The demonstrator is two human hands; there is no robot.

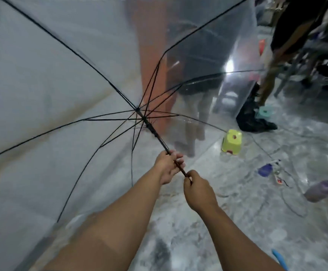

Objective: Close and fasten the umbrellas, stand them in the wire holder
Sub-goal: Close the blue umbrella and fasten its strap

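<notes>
Both hands grip the thin black shaft of the open clear-plastic umbrella (61, 75): left hand (168, 168) higher, right hand (197, 189) lower. Its canopy screens the view ahead. A yellow-green plastic stool (231, 141) stands on the grey marbled floor (237, 212) beyond.

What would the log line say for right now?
umbrella: open, clear | left hand: grips shaft | right hand: grips shaft end | wire holder: not seen

Yellow-green stool (231, 141) on marble floor (237, 222)

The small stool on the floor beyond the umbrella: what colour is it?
Yellow-green stool, seen in the head view, the only one.
</notes>
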